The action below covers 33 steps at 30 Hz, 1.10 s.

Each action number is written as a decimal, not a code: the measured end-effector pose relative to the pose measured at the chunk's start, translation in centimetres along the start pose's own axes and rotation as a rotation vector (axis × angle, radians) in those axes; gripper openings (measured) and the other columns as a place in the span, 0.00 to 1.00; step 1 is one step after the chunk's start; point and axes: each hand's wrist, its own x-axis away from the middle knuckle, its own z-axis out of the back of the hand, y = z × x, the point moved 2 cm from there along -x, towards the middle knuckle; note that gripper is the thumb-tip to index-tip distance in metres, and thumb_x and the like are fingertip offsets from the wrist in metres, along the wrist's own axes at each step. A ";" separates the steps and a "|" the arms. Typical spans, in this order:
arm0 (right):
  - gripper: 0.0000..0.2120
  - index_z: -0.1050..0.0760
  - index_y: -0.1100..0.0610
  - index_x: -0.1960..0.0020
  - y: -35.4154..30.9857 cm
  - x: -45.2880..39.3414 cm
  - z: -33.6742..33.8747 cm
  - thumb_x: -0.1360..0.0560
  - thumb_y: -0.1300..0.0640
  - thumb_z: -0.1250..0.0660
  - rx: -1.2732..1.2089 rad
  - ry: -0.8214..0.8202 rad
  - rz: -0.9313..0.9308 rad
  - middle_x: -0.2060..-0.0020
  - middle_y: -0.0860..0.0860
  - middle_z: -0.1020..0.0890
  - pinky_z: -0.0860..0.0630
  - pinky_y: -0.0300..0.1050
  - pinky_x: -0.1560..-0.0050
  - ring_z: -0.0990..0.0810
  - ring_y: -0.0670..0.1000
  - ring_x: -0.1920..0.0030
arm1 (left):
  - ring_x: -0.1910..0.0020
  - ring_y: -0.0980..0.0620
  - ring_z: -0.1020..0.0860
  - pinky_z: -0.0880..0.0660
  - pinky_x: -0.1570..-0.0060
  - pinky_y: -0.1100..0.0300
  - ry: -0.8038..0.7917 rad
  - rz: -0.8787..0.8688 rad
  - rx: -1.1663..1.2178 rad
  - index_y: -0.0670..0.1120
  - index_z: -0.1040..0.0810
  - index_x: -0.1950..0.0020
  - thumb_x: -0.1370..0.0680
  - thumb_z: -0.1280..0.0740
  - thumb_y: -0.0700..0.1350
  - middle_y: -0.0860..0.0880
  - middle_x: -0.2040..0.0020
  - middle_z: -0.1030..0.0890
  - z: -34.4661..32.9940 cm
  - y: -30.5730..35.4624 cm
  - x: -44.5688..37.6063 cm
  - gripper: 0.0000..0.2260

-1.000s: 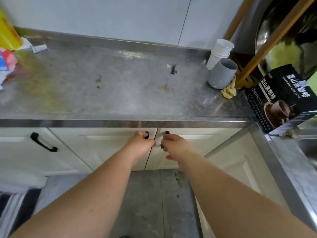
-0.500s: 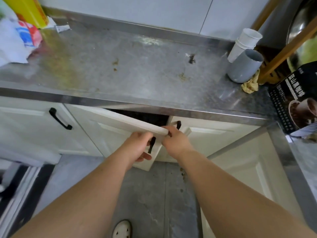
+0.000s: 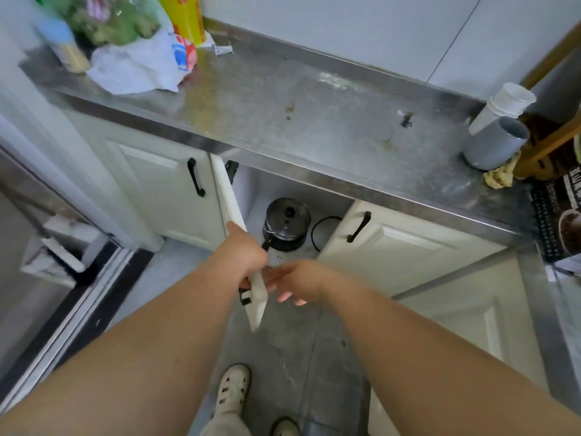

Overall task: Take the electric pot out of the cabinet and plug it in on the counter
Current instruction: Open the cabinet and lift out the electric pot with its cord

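Note:
The electric pot [image 3: 286,224], dark with a glass lid and black knob, stands inside the open cabinet under the steel counter [image 3: 314,121]. Its black cord [image 3: 320,229] loops on the cabinet floor to its right. My left hand [image 3: 245,256] grips the edge of the swung-out left cabinet door [image 3: 234,215], near its black handle. My right hand [image 3: 295,283] hovers just right of that door's edge, fingers spread and holding nothing. The right cabinet door [image 3: 399,243] is shut.
A grey cup [image 3: 493,144] and stacked white cups [image 3: 500,107] stand at the counter's back right beside a wooden rack [image 3: 553,143] and a coffee box [image 3: 562,215]. Bags and a yellow box [image 3: 185,17] crowd the back left. My feet [image 3: 232,388] stand on the grey floor.
The left door has swung from barely ajar to fully open, showing the pot inside. My right hand let go of the door area and opened. The view pulled back and left.

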 end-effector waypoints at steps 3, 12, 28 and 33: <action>0.19 0.28 0.52 0.35 -2.0 -0.5 -2.1 0.23 0.63 0.44 -0.102 -0.002 0.049 0.38 0.48 0.21 0.24 0.45 0.52 0.20 0.52 0.44 | 0.42 0.35 0.26 0.25 0.46 0.45 0.033 -0.019 -0.188 0.39 0.55 0.26 0.25 0.40 0.37 0.35 0.36 0.29 2.6 -2.5 -0.1 0.33; 0.19 0.26 0.52 0.38 -1.0 -1.1 -2.0 0.26 0.64 0.40 -0.054 0.107 0.000 0.41 0.53 0.20 0.23 0.48 0.46 0.23 0.50 0.52 | 0.41 0.37 0.27 0.28 0.42 0.45 0.184 0.007 -0.545 0.42 0.56 0.25 0.27 0.41 0.37 0.39 0.36 0.29 7.0 -6.7 -2.5 0.35; 0.17 0.26 0.53 0.36 4.1 0.0 6.6 0.25 0.58 0.38 -0.383 0.474 -0.076 0.43 0.53 0.21 0.24 0.43 0.52 0.21 0.53 0.46 | 0.35 0.39 0.31 0.31 0.37 0.49 -0.047 -0.387 -0.304 0.46 0.44 0.25 0.27 0.36 0.49 0.41 0.28 0.36 -1.0 4.9 -3.1 0.33; 0.22 0.31 0.52 0.33 7.9 1.0 9.9 0.26 0.57 0.37 -0.647 0.674 -0.157 0.43 0.50 0.22 0.24 0.52 0.40 0.22 0.53 0.45 | 0.43 0.51 0.26 0.29 0.49 0.60 -0.303 -0.417 -0.093 0.52 0.47 0.24 0.29 0.35 0.49 0.48 0.26 0.37 -7.1 10.5 -4.4 0.35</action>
